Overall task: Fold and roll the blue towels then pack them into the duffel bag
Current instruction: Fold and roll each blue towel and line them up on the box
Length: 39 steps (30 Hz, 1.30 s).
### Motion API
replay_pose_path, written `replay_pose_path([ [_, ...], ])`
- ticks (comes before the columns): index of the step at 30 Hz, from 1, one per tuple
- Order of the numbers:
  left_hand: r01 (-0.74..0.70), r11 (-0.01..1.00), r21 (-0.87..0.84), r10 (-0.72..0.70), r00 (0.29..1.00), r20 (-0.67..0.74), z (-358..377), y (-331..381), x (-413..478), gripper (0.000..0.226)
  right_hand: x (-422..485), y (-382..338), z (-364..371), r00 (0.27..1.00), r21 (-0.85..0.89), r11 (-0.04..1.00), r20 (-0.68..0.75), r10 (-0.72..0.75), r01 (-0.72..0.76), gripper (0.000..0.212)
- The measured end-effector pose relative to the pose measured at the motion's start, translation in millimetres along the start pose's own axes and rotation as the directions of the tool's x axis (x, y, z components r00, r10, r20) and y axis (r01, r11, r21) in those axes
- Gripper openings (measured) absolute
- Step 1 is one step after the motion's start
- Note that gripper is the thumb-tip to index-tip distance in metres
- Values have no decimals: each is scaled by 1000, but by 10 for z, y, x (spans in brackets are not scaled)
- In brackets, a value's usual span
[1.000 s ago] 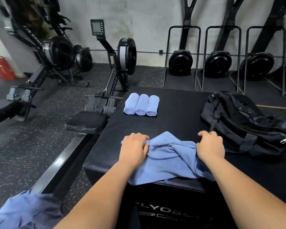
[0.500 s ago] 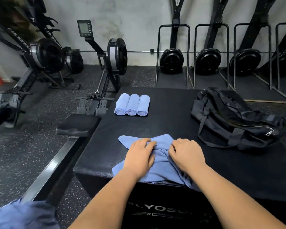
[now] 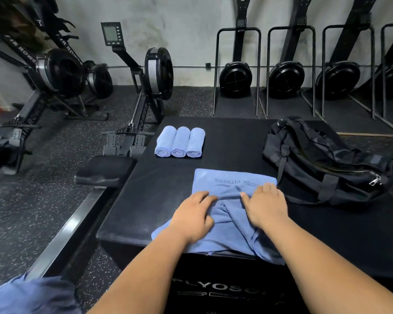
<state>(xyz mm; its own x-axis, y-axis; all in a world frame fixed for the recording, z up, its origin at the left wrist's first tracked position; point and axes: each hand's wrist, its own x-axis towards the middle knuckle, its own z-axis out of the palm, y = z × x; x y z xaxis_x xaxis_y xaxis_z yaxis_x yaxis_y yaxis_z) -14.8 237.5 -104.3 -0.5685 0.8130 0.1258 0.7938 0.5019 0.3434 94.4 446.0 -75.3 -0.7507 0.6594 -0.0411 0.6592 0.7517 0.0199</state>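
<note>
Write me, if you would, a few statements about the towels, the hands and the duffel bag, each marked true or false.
1. Three rolled towels lie side by side on the black box. True.
2. The duffel bag lies left of the rolled towels. False: it lies to their right.
3. Both the left hand and the right hand rest on the unrolled towel. True.
4. The unrolled towel lies wholly on the box top. False: its near part hangs over the front edge.
5. The unrolled towel touches the rolled towels. False: bare box top shows between them.
</note>
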Motion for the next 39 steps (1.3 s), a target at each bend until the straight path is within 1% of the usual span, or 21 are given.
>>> replay_pose_path([
  [1, 13, 1000, 12, -13, 999, 49, -28, -1, 26, 72, -21, -45, 16, 999, 45, 998, -2, -41, 41, 79],
  [2, 17, 999, 32, -19, 997, 71, -59, 6, 52, 73, -42, -77, 40, 997, 105, 992, 32, -76, 72, 78],
  [4, 24, 996, 87, -27, 999, 41, -84, -22, 89, 66, -53, -88, 90, 985, 182, 978, 124, -124, 101, 82],
  [6, 53, 987, 150, -52, 999, -14, -78, -76, 94, 59, 2, -21, 126, 979, 204, 972, 140, -148, 118, 84],
  [7, 76, 983, 168, -73, 997, -24, -66, -104, 103, 60, 56, 19, 140, 978, 212, 969, 136, -159, 128, 85],
  [12, 137, 973, 187, -149, 988, 52, -38, -185, 241, 80, 327, 128, 145, 957, 150, 967, 175, -230, 205, 87],
  [16, 172, 967, 186, -195, 975, 109, -51, -257, 439, 87, 500, 128, 154, 954, 138, 964, 170, -248, 227, 87],
  [21, 190, 954, 230, -213, 974, 78, 80, -316, 518, 95, 690, 91, 245, 957, 129, 963, 137, -255, 238, 89],
  [24, 180, 949, 257, -209, 974, 88, 114, -342, 572, 100, 759, 111, 260, 955, 125, 961, 138, -261, 245, 91],
  [26, 173, 959, 226, -201, 974, 106, 108, -369, 602, 96, 784, 122, 224, 945, 142, 957, 174, -278, 255, 92],
  [28, 153, 972, 176, -172, 980, 95, 77, -394, 603, 83, 783, 141, 163, 938, 172, 949, 184, -294, 264, 92],
  [29, 137, 980, 144, -148, 987, 68, 60, -413, 594, 75, 761, 152, 127, 937, 190, 944, 173, -302, 269, 92],
  [32, 121, 986, 114, -109, 988, -106, -6, -450, 519, 61, 583, 166, 27, 931, 227, 918, 91, -352, 325, 102],
  [34, 118, 986, 118, -91, 973, -211, -49, -439, 453, 59, 418, 160, -35, 904, 335, 863, 69, -423, 378, 99],
  [36, 69, 994, 82, -44, 962, -270, -106, -388, 376, 57, 279, 181, -71, 880, 438, 803, 52, -471, 404, 95],
  [37, 26, 997, 69, -7, 963, -270, -143, -347, 321, 55, 225, 209, -80, 873, 430, 798, 43, -485, 422, 93],
  [39, -77, 993, 86, 94, 973, -210, -222, -250, 187, 48, 166, 292, -63, 868, 294, 833, 18, -496, 469, 80],
])
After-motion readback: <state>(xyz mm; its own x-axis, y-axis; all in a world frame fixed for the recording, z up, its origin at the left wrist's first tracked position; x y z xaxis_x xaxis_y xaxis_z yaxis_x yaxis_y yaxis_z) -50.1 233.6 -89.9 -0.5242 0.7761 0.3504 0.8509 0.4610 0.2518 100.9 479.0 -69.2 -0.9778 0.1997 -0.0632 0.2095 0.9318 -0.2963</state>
